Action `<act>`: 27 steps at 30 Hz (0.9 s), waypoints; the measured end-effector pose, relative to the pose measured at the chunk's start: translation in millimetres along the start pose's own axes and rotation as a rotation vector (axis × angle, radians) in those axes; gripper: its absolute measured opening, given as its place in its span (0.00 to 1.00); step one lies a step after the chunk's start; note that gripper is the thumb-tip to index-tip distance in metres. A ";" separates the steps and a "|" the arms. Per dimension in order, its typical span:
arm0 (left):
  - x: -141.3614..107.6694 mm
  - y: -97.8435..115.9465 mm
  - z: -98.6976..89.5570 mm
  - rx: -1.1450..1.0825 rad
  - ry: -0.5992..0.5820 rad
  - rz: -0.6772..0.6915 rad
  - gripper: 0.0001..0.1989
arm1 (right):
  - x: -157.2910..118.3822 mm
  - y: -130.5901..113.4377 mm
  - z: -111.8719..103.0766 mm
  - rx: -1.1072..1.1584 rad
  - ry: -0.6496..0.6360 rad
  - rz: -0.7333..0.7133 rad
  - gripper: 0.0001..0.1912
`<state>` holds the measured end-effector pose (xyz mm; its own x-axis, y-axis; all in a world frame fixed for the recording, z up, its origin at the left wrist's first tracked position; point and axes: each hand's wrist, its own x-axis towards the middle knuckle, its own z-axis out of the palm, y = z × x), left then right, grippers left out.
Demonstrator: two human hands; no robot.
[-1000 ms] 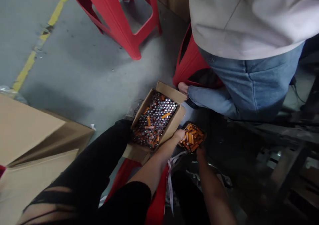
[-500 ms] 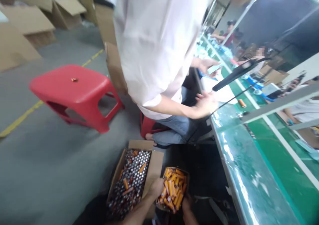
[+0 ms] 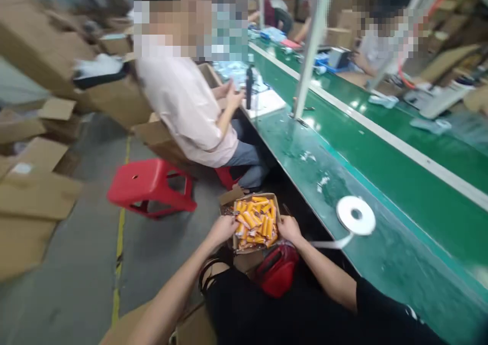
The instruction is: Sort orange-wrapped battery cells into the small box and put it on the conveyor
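Observation:
A small cardboard box (image 3: 277, 205) filled with orange cylindrical battery-like pieces (image 3: 253, 220) is held up between my two hands. My left hand (image 3: 224, 229) grips its left side, the fingers closed at the edge. On the opposite side my right hand (image 3: 290, 229) has its fingers closed around the right wall. Behind and below the small box, the larger carton (image 3: 230, 196) is mostly hidden; only a flap and a few of its pieces show. A red bag-like item (image 3: 278, 269) lies just under my right wrist.
A green-topped workbench (image 3: 305, 156) runs along the right, bearing a white tape roll (image 3: 356, 215) with a loose strip hanging off. A co-worker in a pale shirt (image 3: 183, 106) sits ahead. A red stool (image 3: 147, 184) and opened cartons (image 3: 34, 182) stand to the left.
Both hands have lifted the small box from beside the larger carton, and it now appears in front of that carton. The view has tilted up, showing more bench.

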<state>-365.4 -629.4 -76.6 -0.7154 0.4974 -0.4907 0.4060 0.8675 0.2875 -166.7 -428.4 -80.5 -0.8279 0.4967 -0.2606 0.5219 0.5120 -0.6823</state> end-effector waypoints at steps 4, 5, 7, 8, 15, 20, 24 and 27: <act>-53.2 8.8 -51.0 0.164 -0.076 0.046 0.20 | -11.9 -11.0 -33.1 0.077 -0.074 -0.001 0.19; -65.4 16.0 -60.0 0.176 -0.082 0.055 0.19 | -13.7 -11.0 -45.0 0.083 -0.094 -0.018 0.17; -86.8 36.7 -75.0 0.168 -0.090 0.074 0.18 | -21.7 -7.9 -72.2 0.092 -0.125 -0.062 0.10; -95.4 50.7 -81.9 0.156 -0.089 0.091 0.18 | -28.7 -4.4 -87.3 0.098 -0.130 -0.084 0.08; -117.0 211.3 -106.5 0.322 0.001 0.439 0.15 | -121.8 63.9 -191.4 0.203 0.180 -0.061 0.17; -108.0 336.5 -73.7 0.476 -0.040 0.738 0.16 | -203.6 135.2 -228.8 0.276 0.464 0.197 0.22; -84.4 411.9 -26.6 0.454 -0.111 1.014 0.14 | -258.0 171.0 -227.2 0.329 0.625 0.443 0.25; -61.5 446.0 13.5 0.421 -0.229 1.094 0.11 | -272.2 177.3 -212.9 0.361 0.671 0.620 0.26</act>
<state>-132.7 -273.0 70.7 0.2268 0.9261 -0.3015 0.9220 -0.1044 0.3730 194.9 -323.6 14.9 -0.0814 0.9573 -0.2774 0.6378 -0.1638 -0.7526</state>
